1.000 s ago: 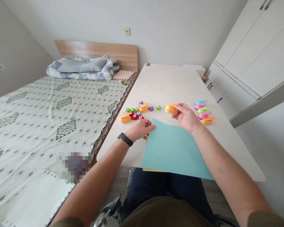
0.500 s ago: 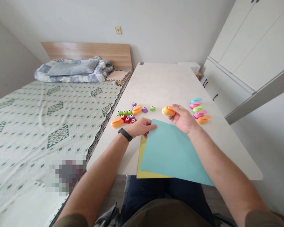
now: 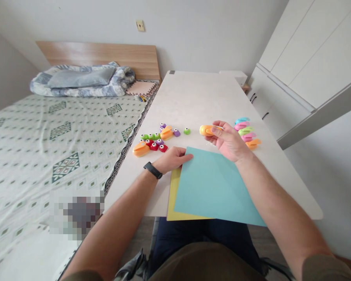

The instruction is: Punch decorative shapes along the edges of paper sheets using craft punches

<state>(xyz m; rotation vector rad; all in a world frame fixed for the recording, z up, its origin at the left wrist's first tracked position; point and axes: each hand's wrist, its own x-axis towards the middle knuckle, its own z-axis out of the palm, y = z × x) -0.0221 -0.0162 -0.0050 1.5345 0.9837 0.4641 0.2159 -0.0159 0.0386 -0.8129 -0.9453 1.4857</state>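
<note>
My right hand (image 3: 228,139) grips an orange craft punch (image 3: 206,130) above the table, past the far edge of a light blue paper sheet (image 3: 213,187). With thumb on top, my left hand (image 3: 175,158) pinches that sheet's upper left corner. A yellow sheet (image 3: 172,199) lies beneath the blue one, showing along its left and near edges. Left of my left hand sit two more orange craft punches, one nearer (image 3: 140,149) and one farther (image 3: 166,133), among several small red, green and purple punches. A single green small punch (image 3: 187,131) stands apart between my hands.
Several lever punches stand in a row at the right, a blue one (image 3: 242,121) farthest and an orange one (image 3: 253,144) nearest. The white table (image 3: 193,93) reaches back to the wall. A bed (image 3: 90,117) borders it at left, cabinets (image 3: 307,54) at right.
My right hand has turned the orange punch so its lever shows, with the thumb now over it. My left hand keeps hold of the blue paper's corner. The view has shifted slightly.
</note>
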